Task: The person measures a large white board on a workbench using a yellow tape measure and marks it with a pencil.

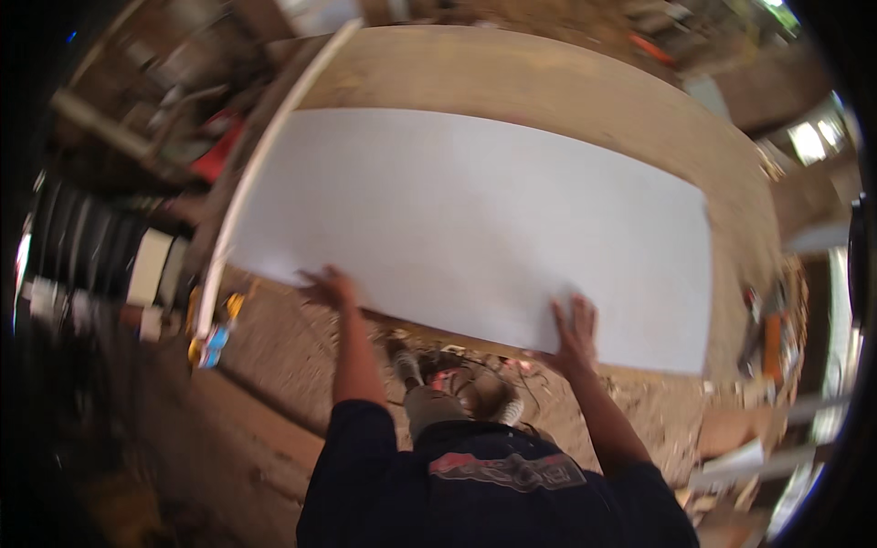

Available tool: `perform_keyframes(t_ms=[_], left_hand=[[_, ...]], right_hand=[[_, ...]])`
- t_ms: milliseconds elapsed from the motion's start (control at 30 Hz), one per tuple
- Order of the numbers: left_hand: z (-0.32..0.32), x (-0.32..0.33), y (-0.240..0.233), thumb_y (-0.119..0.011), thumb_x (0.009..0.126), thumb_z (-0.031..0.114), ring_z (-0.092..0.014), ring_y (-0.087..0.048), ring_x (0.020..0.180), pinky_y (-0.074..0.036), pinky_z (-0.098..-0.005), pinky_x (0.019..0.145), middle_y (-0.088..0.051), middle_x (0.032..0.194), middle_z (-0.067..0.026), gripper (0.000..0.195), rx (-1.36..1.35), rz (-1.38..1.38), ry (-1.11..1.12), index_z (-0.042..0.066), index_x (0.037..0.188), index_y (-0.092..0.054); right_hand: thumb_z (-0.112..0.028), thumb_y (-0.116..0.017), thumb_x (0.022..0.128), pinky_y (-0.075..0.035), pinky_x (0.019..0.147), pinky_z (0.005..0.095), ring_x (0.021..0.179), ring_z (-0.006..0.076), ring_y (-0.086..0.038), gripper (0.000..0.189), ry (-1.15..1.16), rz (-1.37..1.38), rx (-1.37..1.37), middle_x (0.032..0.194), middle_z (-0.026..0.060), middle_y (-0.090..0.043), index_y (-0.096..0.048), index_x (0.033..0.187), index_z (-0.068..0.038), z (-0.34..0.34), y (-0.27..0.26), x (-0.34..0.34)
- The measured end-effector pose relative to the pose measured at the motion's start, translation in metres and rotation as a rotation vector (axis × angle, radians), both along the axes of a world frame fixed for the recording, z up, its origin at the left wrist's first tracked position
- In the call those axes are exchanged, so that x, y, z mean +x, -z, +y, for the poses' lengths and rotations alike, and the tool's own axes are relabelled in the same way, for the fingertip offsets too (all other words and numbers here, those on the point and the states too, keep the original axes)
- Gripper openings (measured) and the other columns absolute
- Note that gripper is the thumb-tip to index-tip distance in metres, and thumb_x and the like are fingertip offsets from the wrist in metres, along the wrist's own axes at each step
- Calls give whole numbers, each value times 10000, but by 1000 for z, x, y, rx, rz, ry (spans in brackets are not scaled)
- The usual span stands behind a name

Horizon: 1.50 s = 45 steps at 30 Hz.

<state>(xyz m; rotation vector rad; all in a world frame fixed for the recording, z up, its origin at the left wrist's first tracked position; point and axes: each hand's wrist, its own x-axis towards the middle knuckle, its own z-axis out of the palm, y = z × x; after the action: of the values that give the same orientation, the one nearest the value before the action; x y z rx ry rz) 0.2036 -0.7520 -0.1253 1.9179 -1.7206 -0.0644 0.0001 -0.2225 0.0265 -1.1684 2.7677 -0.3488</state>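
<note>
A large white rectangular sheet (473, 205) lies flat on a wide brown wooden board (521, 68), close to its near edge. My left hand (330, 286) is at the sheet's near edge, left of centre, its fingers spread; blur hides whether it touches. Farther right, my right hand (574, 335) rests on the white surface near the same edge with the fingers apart and the thumb to the left. Neither hand grips anything. Along the sheet's left end runs a long pale wooden strip (264, 157), reaching past the near edge towards me.
A blue-and-white item (214, 346) sits by the strip's near end. Tools, one with an orange part (773, 346), lie at the right end of the board. Dark stacked rolls or bins (82, 236) stand at left. Cables and debris litter the dirt floor (288, 342) around my feet.
</note>
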Motion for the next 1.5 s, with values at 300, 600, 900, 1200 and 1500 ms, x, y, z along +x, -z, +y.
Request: perform_keyframes(t_ms=[300,600,900,1200,1500], left_hand=[[38,-20,-58,-582,1047,461,-547,-120,1564,-108,-739,1216,-133,1639,-428,892,144,69,47,24,1675,-124],[33,-35,-61,-525,1061,502,-545,-120,1572,-130,-725,1221,-130,1646,-434,874,165,5,28,-6,1663,-144],[27,-54,-67,-498,1061,524,-545,-153,1567,-120,-731,1218,-181,1629,-442,871,189,-41,35,-29,1649,-169],[7,-72,-53,-520,1056,511,-575,-99,1563,-38,-745,1212,-126,1630,-460,894,169,29,56,-52,1645,-152],[7,-95,-63,-516,1053,533,-565,-101,1568,-59,-710,1237,-130,1633,-456,897,219,14,43,-40,1648,-167]], right_hand=[[-839,-773,638,-59,1315,586,1631,371,-69,1367,8,93,158,1756,205,-77,-174,1700,-221,0,12,-3],[-831,-789,633,-86,1305,611,1619,400,-118,1342,6,136,81,1735,234,-150,-230,1688,-218,-4,19,-20],[-851,-768,640,-107,1306,589,1625,373,-117,1349,7,185,111,1750,206,-133,-201,1698,-234,-7,22,-35],[-729,-877,618,-104,1314,595,1622,369,-123,1357,15,142,86,1746,207,-129,-200,1692,-250,-22,19,-54],[-639,-933,593,-103,1320,571,1622,354,-137,1341,22,147,60,1742,197,-161,-252,1679,-245,-24,22,-74]])
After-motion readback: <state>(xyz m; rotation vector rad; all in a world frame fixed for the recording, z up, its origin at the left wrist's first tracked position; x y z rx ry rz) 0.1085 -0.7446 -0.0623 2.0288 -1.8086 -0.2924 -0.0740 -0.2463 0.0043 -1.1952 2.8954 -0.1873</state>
